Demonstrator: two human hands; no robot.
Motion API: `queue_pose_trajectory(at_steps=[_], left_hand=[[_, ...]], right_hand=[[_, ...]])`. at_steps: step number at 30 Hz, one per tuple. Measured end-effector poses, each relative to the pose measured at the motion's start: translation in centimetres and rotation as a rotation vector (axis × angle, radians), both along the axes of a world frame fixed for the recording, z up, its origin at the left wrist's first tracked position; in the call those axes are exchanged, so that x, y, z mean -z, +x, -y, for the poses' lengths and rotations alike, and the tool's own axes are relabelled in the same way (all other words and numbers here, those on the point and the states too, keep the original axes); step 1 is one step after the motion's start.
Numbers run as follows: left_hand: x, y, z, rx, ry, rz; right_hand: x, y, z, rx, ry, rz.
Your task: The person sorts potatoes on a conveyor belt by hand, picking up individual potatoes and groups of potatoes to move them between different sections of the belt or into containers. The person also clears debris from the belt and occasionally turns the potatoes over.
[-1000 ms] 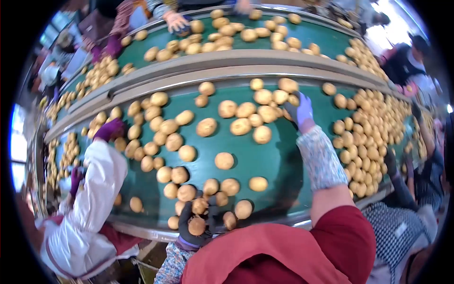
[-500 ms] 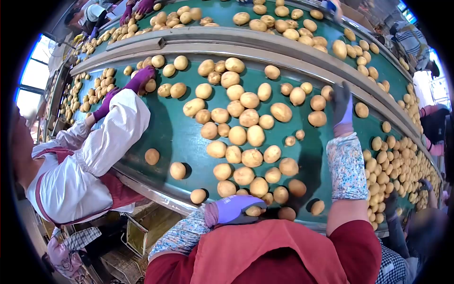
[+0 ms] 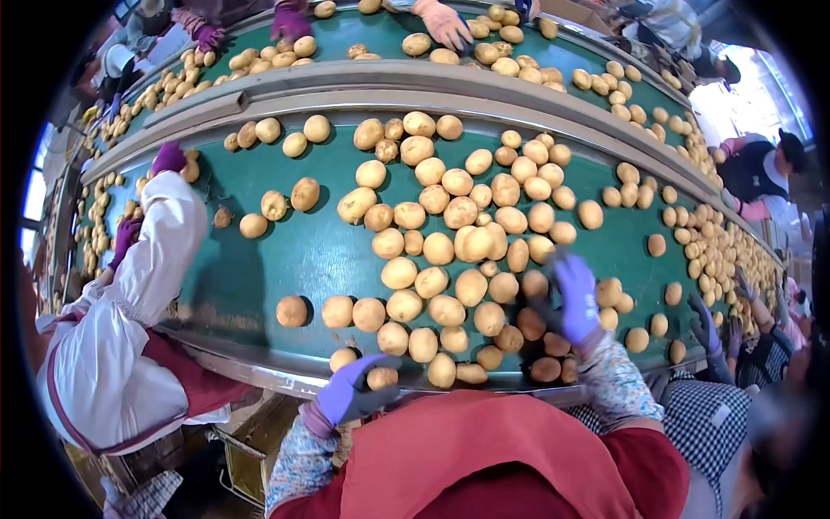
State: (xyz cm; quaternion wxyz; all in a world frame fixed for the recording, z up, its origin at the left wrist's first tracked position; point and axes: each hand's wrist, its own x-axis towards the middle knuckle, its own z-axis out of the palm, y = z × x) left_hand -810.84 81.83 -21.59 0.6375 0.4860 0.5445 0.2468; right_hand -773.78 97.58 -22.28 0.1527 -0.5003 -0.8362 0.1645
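Observation:
Both my hands wear purple gloves with dark fingertips. My left hand [image 3: 354, 391] is at the near edge of the green belt [image 3: 251, 316], its fingers apart and curved beside a potato [image 3: 381, 378]; whether it grips that potato is unclear. Further right, my right hand [image 3: 566, 297] is over the belt, slightly blurred, its fingers spread next to a darker potato [image 3: 534, 284]. Several pale brown potatoes [image 3: 447, 310] lie in a loose cluster in front of me. Shadow falls over the potatoes under my right hand.
A co-worker in white sleeves [image 3: 160, 242] reaches over the belt at left. A metal divider [image 3: 380, 82] separates a second belt, where a co-worker's pale-gloved hand [image 3: 443, 23] touches potatoes. More potatoes crowd the right side [image 3: 731, 251], near other co-workers' dark-gloved hands [image 3: 705, 324].
My right hand has come down and nearer from the far side of the belt. My left hand has shifted left. More potatoes lie in the cluster's right part. The left co-worker's hands have moved left.

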Motion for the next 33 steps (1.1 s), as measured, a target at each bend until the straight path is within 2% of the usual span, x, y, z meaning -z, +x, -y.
queue_pose_trajectory(at_steps=[1,2,3,4,5,7,8,10,12,14,16,17,18,19,21,22,23,24,25,26,28,29,30,31,32,33], left_hand=[[0.7,-0.8,1.1,0.039,0.133,-0.068],[1.3,-1.5,1.8,0.075,0.267,-0.134],[0.6,-1.7,1.9,0.017,0.140,-0.120],[0.7,-2.1,1.9,0.034,0.143,-0.136],[0.8,-2.7,1.8,0.051,0.144,-0.155],[1.0,-4.3,1.2,0.087,0.148,-0.151],[1.1,-4.9,0.6,0.099,0.154,-0.123],[1.8,-6.1,-0.2,0.175,0.139,-0.076],[3.6,-7.1,-0.2,0.289,0.108,-0.048],[5.5,-8.3,-0.8,0.349,0.107,0.000],[5.6,-9.8,-2.3,0.431,0.018,-0.016],[4.8,-11.3,-2.9,0.447,-0.003,-0.072],[4.5,-12.6,-3.0,0.378,0.088,-0.127],[4.5,-14.3,-2.8,0.276,0.154,-0.240],[4.3,-18.4,-2.4,0.057,0.244,-0.408],[4.2,-20.5,-2.3,-0.068,0.271,-0.465],[3.7,-22.5,-2.2,-0.225,0.229,-0.423],[3.3,-24.5,-1.8,-0.382,0.183,-0.376],[4.2,-26.3,-0.8,-0.464,0.249,-0.491],[4.3,-27.2,-0.5,-0.631,0.116,-0.318],[4.0,-27.1,-0.3,-0.920,0.117,0.154],[3.7,-25.4,-1.6,-0.968,0.280,0.279],[6.8,-26.5,-0.2,-0.981,0.184,0.543],[6.8,-25.9,-0.7,-0.897,0.184,0.571],[7.8,-24.2,-1.6,-1.209,0.045,0.819],[7.7,-23.5,-1.9,-1.113,0.005,0.849]], right_hand=[[2.0,2.6,0.5,0.157,0.019,0.173],[3.9,5.2,1.9,0.180,0.066,0.119],[4.2,4.9,3.2,0.265,-0.035,0.033],[4.3,4.4,3.8,0.345,-0.138,-0.054],[4.6,3.7,4.0,0.341,-0.126,-0.003],[5.7,1.1,4.5,0.341,-0.099,0.086],[4.2,-2.3,3.8,0.258,-0.124,-0.080],[2.6,-8.9,2.8,0.334,-0.219,0.100],[4.1,-13.0,2.3,0.365,-0.623,-0.405],[8.5,-18.0,2.1,0.227,-0.270,-0.138],[8.8,-23.8,0.6,0.062,-0.384,-0.226],[8.8,-26.9,-0.3,-0.022,-0.672,-0.365],[8.3,-29.2,-1.2,-0.113,-0.961,-0.502],[6.2,-30.5,-1.9,-0.277,-0.631,-0.503],[5.4,-32.7,-6.0,-0.420,-0.301,-0.292],[3.8,-33.3,-10.0,-0.422,-0.489,-0.589],[-0.4,-33.2,-12.8,-0.139,-0.306,-0.082],[2.0,-31.8,-16.4,-0.069,-0.198,0.021],[4.3,-30.5,-20.0,0.008,-0.101,0.125],[6.0,-28.5,-22.9,-0.047,-0.149,0.291],[11.4,-26.6,-26.2,-0.155,0.044,0.448],[9.5,-28.5,-25.6,-0.133,-0.034,0.551],[7.3,-30.3,-24.3,-0.110,-0.119,0.654],[7.3,-31.3,-24.2,-0.057,-0.191,0.601],[7.8,-31.5,-24.1,-0.082,-0.161,0.619],[7.8,-32.7,-23.6,-0.114,-0.297,0.651]])
